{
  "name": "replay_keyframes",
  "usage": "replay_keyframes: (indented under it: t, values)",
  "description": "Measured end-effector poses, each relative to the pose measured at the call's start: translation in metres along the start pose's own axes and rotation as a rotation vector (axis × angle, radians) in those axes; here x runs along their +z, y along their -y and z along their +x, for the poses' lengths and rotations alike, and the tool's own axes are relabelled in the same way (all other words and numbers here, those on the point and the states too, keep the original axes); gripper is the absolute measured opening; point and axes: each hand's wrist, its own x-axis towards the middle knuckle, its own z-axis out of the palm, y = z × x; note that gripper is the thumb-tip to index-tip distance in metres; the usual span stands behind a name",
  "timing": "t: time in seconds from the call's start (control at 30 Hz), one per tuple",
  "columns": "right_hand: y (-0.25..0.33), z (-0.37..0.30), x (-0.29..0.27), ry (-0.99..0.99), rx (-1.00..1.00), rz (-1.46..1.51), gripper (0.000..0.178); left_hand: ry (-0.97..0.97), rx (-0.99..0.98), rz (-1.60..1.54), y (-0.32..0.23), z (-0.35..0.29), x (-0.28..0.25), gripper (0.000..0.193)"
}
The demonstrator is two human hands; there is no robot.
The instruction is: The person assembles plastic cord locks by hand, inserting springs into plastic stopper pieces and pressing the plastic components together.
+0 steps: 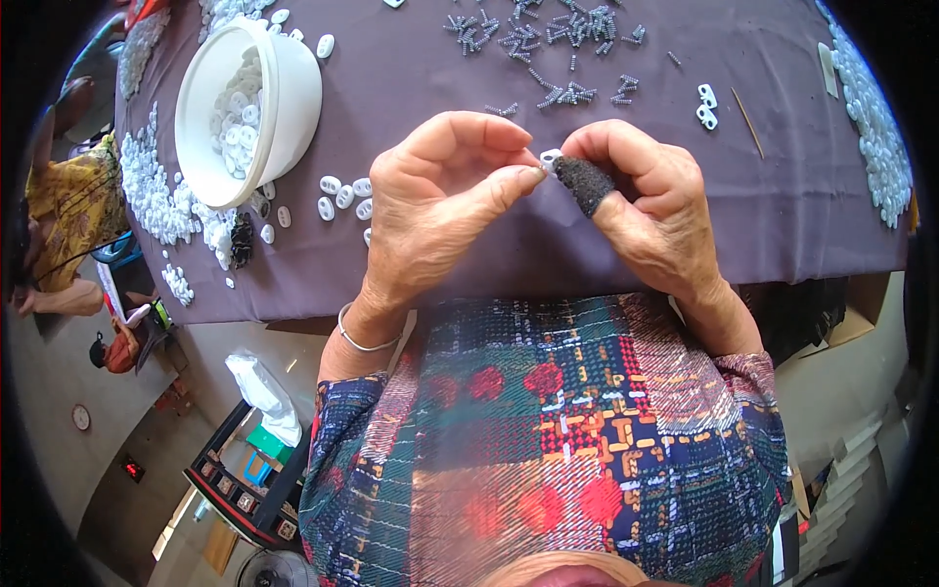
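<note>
My right hand (pixel 655 205) pinches a small white plastic cord lock (pixel 550 158) between forefinger and thumb. A black fabric cover (pixel 584 186) wraps that thumb. My left hand (pixel 440 196) comes up against the cord lock from the other side, its thumb and fingertips drawn together. Whatever sits between those left fingertips is too small to make out. Several white oval two-holed pieces (pixel 344 197) lie just left of my left wrist. Beyond my hands, many small metal springs (pixel 572 95) are scattered on the dark tablecloth (pixel 421 59).
A white round tub (pixel 305 93) of white pieces stands at the left, with heaps of similar pieces (pixel 156 201) around it. Another pile (pixel 871 127) runs along the right edge. Two white cord locks (pixel 706 108) lie near a thin wooden stick (pixel 747 123). Another person (pixel 73 196) is at the far left.
</note>
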Motion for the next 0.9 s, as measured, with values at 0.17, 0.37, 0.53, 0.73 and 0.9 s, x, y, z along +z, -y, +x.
replay_keyframes:
  t: [0.17,0.37,0.53,0.73,0.9]
  values:
    - [-0.0005,0.0004,-0.0001,0.018,-0.009,-0.027,0.014,-0.019,0.029,0.046,0.0,-0.0005,0.0021,0.022]
    - [-0.0028,0.0004,0.0003,0.026,-0.063,-0.023,0.015,-0.059,0.128,0.204,0.004,-0.0024,0.0037,0.022]
    - [-0.0041,0.0004,0.0005,0.041,-0.072,-0.037,0.015,-0.065,0.157,0.243,0.005,-0.0029,0.0041,0.021]
    - [-0.0041,-0.0015,0.0033,0.075,-0.022,-0.003,0.016,-0.074,0.09,0.236,0.0041,-0.0058,0.0027,0.02]
    - [-0.0017,-0.0013,0.003,0.072,0.049,0.026,0.013,-0.061,0.07,0.182,0.0054,-0.0058,0.0015,0.024]
